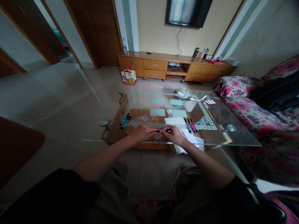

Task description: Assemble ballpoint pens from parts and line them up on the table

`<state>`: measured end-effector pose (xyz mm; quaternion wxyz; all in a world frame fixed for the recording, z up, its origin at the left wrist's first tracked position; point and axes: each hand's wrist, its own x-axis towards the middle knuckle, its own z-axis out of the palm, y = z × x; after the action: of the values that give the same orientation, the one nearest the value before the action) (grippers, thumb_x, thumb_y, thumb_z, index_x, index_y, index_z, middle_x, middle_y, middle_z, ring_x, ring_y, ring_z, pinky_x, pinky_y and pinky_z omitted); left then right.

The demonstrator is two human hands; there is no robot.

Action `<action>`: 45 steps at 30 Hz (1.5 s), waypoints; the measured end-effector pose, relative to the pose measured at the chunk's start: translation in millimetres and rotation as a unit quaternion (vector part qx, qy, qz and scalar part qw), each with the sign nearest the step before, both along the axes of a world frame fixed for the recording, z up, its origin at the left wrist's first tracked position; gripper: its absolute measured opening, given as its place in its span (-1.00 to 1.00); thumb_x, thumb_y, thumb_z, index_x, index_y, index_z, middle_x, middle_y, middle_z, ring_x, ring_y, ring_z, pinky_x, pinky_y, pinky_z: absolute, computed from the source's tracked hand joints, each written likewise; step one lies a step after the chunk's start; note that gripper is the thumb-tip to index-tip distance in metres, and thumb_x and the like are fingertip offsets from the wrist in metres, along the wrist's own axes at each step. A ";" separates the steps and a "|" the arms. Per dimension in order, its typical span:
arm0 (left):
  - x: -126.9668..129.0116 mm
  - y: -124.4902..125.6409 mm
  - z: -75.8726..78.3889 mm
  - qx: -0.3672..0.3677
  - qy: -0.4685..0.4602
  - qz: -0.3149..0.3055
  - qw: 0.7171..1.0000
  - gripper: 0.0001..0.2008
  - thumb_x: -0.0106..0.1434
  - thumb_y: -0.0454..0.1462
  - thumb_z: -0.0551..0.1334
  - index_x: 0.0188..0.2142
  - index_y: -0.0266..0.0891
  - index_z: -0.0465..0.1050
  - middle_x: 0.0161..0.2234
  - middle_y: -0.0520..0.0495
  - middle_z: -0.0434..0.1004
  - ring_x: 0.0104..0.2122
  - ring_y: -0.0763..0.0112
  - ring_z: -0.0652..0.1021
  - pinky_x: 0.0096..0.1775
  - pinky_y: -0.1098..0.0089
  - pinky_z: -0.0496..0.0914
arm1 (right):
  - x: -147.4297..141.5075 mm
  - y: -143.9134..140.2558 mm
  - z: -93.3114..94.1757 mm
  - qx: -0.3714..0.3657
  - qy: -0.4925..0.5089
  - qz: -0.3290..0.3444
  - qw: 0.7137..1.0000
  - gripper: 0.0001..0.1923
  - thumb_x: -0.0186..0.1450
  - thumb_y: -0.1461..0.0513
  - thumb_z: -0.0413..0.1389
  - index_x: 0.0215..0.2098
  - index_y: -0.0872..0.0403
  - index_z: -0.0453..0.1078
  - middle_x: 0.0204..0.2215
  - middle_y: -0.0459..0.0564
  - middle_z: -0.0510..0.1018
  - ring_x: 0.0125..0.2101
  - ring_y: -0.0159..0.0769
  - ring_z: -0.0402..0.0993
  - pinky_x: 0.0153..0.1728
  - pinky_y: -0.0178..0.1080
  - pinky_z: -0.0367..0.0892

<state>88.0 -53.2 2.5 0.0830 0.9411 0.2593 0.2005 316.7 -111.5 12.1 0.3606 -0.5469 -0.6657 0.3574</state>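
- Pen (160, 131) held level between our two hands, just above the near edge of the glass table (233, 141).
- Our left hand (143, 133) pinches one end.
- Our right hand (173, 134) pinches the other, beside white paper (174, 121).

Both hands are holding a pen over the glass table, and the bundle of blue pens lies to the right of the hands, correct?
Not quite. The head view shows both hands, left hand and right hand, holding a pen over the glass table, but the blue pens lie to their left.
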 end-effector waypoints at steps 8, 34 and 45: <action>0.6 -0.8 1.9 -0.008 0.009 -0.002 1.000 -0.69 0.43 -0.08 0.10 -0.12 -0.10 0.59 -0.26 -0.03 0.68 -0.32 0.36 0.62 -0.23 0.39 0.34 | 0.1 -0.6 0.8 -0.004 0.011 -0.003 1.000 -0.67 0.23 0.01 0.19 -0.33 0.13 0.53 -0.44 -0.01 0.59 -0.47 -0.34 0.44 -0.44 -0.31 0.33; 4.7 -3.0 9.7 -0.078 0.030 -0.004 0.997 -0.70 0.45 -0.14 0.08 -0.11 -0.16 0.57 -0.22 -0.09 0.66 -0.27 0.33 0.60 -0.23 0.42 0.34 | 3.3 0.9 2.9 0.029 0.005 0.007 1.000 -0.69 0.23 0.02 0.21 -0.33 0.11 0.55 -0.43 0.01 0.60 -0.45 -0.32 0.47 -0.41 -0.30 0.34; 5.6 -3.2 11.9 -0.126 0.029 -0.012 0.992 -0.72 0.45 -0.18 0.06 -0.14 -0.19 0.53 -0.23 -0.09 0.63 -0.25 0.33 0.58 -0.23 0.42 0.32 | 3.5 1.1 1.7 0.029 0.011 0.003 1.000 -0.67 0.22 0.01 0.21 -0.32 0.12 0.55 -0.43 0.01 0.60 -0.46 -0.33 0.46 -0.45 -0.31 0.33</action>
<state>93.6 -56.4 14.4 0.1952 0.9316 0.2739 0.1376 320.2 -110.4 13.8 0.3829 -0.5304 -0.6733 0.3446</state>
